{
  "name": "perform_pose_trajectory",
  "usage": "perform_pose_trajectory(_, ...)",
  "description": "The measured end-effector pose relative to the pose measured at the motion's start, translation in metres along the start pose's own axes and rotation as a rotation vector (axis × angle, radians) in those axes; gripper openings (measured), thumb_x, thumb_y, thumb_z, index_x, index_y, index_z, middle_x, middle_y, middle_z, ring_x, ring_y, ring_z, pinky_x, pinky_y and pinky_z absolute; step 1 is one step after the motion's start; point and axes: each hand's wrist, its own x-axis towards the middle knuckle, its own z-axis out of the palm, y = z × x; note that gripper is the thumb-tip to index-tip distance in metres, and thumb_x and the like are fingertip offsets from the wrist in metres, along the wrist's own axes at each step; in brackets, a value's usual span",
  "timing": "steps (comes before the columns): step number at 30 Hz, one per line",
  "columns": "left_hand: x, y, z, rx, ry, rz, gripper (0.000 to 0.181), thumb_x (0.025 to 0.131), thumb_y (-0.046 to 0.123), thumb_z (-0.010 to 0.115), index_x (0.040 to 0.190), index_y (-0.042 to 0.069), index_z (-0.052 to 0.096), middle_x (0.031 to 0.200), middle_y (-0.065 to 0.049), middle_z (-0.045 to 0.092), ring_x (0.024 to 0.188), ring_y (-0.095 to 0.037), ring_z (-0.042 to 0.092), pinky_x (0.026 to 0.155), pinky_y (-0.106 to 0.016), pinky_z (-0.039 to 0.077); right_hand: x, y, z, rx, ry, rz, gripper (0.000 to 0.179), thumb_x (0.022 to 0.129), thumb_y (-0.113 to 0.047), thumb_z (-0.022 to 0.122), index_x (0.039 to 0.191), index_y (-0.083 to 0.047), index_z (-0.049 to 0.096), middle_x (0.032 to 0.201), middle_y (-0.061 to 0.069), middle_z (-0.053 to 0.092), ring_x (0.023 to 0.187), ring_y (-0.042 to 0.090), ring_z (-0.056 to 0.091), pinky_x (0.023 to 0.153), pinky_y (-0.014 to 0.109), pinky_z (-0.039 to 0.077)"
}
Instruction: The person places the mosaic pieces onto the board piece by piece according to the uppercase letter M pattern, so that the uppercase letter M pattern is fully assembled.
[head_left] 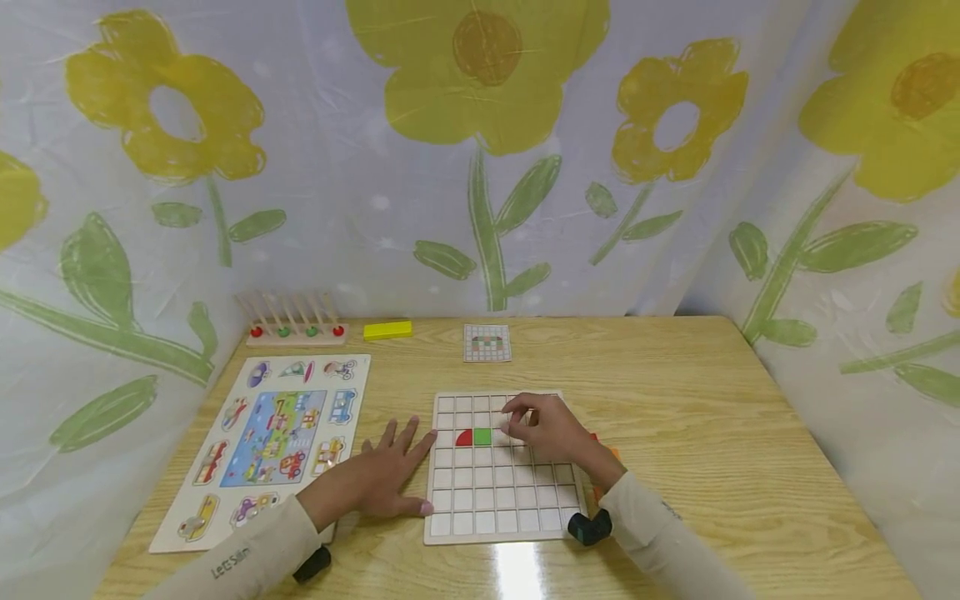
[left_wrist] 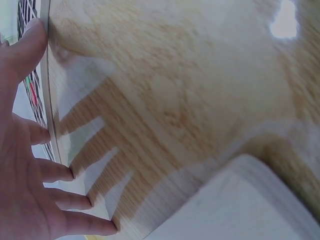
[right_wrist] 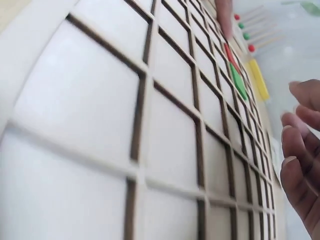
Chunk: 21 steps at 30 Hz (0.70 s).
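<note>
A white grid board (head_left: pixel 462 500) with raised wooden lines lies on the table. A red quarter-round piece (head_left: pixel 465 438) and a green square piece (head_left: pixel 482 437) sit side by side in its cells. My left hand (head_left: pixel 390 473) lies spread at the board's left edge; in the left wrist view its thumb (left_wrist: pixel 33 42) touches that edge. Over the board, right of the green piece, hovers my right hand (head_left: pixel 551 429), thumb and fingers loosely bent. The right wrist view shows no piece between those fingers (right_wrist: pixel 295 172). Orange and red pieces (head_left: pixel 617 454) are partly hidden behind my right wrist.
A small pattern card (head_left: pixel 487 342) lies beyond the board. At the left is a vehicle puzzle board (head_left: pixel 176 512), with a peg stand (head_left: pixel 296 337) and a yellow block (head_left: pixel 387 331) at the back. A flowered curtain (head_left: pixel 337 208) surrounds the wooden table (head_left: pixel 705 433).
</note>
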Motion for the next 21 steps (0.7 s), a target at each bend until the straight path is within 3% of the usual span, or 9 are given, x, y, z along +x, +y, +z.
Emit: perform_pose_trajectory(21,0.002,-0.001,0.001,0.005,-0.008,0.001,0.105,0.086,0.075,0.057,0.163,0.016,0.015,0.166,-0.027,0.008,0.147,-0.060,0.010,0.102,-0.080,0.028,-0.059,0.054,-0.067,0.051,-0.022,-0.016,0.024,0.097,-0.019,0.069,0.115,-0.004,0.070,0.096,0.008,0.068,0.056,0.005,0.051,0.050,0.022,0.044)
